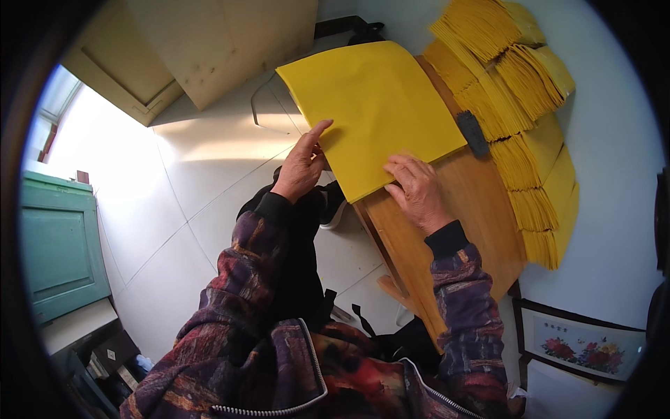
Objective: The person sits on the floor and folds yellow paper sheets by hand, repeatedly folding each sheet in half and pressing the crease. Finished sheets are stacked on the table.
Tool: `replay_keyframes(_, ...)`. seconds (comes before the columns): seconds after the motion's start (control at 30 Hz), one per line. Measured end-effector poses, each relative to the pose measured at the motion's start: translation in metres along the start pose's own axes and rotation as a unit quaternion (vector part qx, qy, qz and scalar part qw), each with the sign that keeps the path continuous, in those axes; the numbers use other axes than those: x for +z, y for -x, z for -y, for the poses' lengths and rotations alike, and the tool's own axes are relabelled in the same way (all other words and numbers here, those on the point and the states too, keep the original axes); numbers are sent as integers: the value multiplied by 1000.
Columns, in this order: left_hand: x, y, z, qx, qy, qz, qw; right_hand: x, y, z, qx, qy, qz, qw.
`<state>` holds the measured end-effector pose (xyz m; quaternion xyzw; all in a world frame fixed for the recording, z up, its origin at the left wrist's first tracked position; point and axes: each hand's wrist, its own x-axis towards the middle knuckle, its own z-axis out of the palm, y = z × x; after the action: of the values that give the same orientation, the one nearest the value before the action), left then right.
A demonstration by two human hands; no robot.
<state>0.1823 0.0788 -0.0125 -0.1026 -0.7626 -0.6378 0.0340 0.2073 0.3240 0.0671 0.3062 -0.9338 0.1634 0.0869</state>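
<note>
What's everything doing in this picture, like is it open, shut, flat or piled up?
Left hand: at the paper's left edge, grip unclear
Right hand: fingers at the paper's near edge
Yellow paper: spread out on the table
Wooden table: partly covered
Yellow stacks: piled up
Green cabinet door: shut
Patterned jacket: unzipped

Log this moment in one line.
left hand: at left edge of yellow paper | right hand: at its near edge | dark block: beside paper, on table

left fingers (pixel 319 129) and right fingers (pixel 400 169) touch yellow paper (pixel 380 105) on a table (pixel 481 216).
</note>
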Motion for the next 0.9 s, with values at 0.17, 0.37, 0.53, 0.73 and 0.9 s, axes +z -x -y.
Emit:
replay_keyframes(0.17, 4, 1, 1, -1, -23, 7, 1000, 3, -2, -3, 1, -13, -6, 1000)
replay_keyframes(0.37, 1, 1, 0, 26, -49, -53, 997, 3, -6, -4, 28, -56, -23, 998)
replay_keyframes(0.53, -2, 3, -2, 19, -57, -22, 998, 0, -13, -5, 56, -115, -31, 991)
replay_keyframes(0.73, -2, 5, -6, 9, -80, -36, 996, -9, -18, -1, 121, -173, 2, 977)
replay_keyframes(0.9, -3, 4, -3, 29, -92, -57, 994, -7, -17, 3, 5, -29, -16, 999)
